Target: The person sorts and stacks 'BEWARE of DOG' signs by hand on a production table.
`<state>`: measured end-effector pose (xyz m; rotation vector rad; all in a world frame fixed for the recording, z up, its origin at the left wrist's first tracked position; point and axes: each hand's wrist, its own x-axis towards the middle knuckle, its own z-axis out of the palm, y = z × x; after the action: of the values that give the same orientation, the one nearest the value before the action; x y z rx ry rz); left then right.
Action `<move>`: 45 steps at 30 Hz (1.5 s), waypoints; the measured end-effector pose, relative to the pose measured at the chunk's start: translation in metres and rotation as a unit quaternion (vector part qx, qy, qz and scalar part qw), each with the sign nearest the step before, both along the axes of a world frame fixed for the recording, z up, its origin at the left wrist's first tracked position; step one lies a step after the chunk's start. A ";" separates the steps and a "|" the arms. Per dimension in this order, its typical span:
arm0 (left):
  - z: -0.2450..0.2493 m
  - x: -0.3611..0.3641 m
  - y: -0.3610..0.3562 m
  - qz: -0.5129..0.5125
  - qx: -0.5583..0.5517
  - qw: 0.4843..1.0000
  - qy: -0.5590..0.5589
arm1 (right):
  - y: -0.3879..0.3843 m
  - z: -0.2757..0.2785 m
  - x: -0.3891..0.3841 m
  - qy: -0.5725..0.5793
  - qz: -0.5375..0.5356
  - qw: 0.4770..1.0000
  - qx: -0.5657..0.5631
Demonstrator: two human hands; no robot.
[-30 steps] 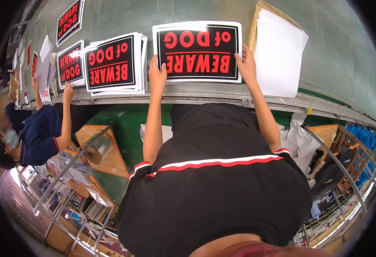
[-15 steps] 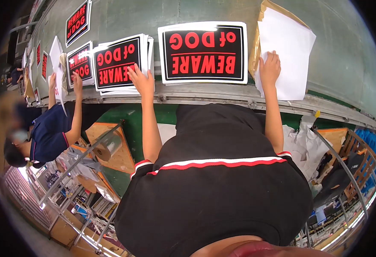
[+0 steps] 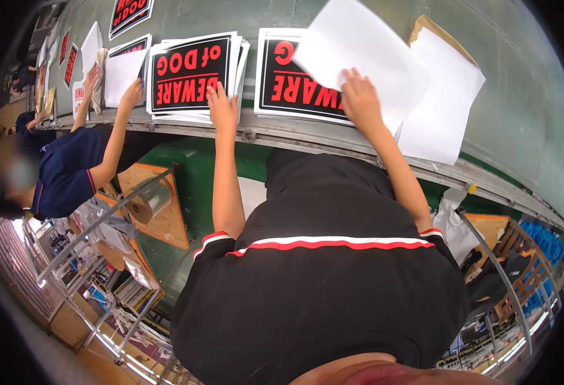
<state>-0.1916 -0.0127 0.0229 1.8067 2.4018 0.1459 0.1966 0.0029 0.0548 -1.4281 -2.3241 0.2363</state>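
Observation:
My left hand (image 3: 224,108) lies with its fingers spread on the lower right edge of a pile of black "BEWARE of DOG" signs (image 3: 189,69) with red letters and white borders. My right hand (image 3: 361,99) grips a loose white sheet (image 3: 375,48) near its lower edge. The sheet is tilted and covers the right part of a second pile of the same signs (image 3: 295,95). To the right is a stack of white sheets (image 3: 445,96) on brown wrapping paper (image 3: 426,27). My right thumb is not clearly visible.
A co-worker in a dark blue shirt (image 3: 70,167) stands at the left, handling a white sheet (image 3: 123,78) over another sign. More signs (image 3: 131,14) lie farther along the green table (image 3: 519,83). A metal rail (image 3: 282,128) runs along its near edge.
My right hand has moved left from the white stack, bringing a sheet over the right sign pile. My left hand stays at the left pile's edge. The co-worker's sheet has come down over a sign.

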 end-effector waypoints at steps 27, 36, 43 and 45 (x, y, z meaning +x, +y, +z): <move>0.113 0.117 -0.028 -0.116 0.044 0.992 0.036 | -0.010 -0.020 -0.065 0.108 0.210 0.963 -0.130; 0.127 0.188 -0.048 -0.246 0.038 0.968 -0.013 | -0.002 0.050 -0.064 0.584 -0.098 0.619 -0.516; 0.135 0.167 -0.019 -0.215 0.121 0.957 -0.154 | -0.012 -0.027 0.039 0.510 -0.200 0.697 -0.462; 0.122 0.144 -0.006 -0.161 0.146 0.963 -0.158 | -0.020 -0.046 0.062 0.546 -0.203 0.678 -0.449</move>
<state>-0.0481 -0.0185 0.1445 2.0779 1.9200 0.7256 0.2589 -0.0169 0.0088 -1.4285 -0.7989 1.7110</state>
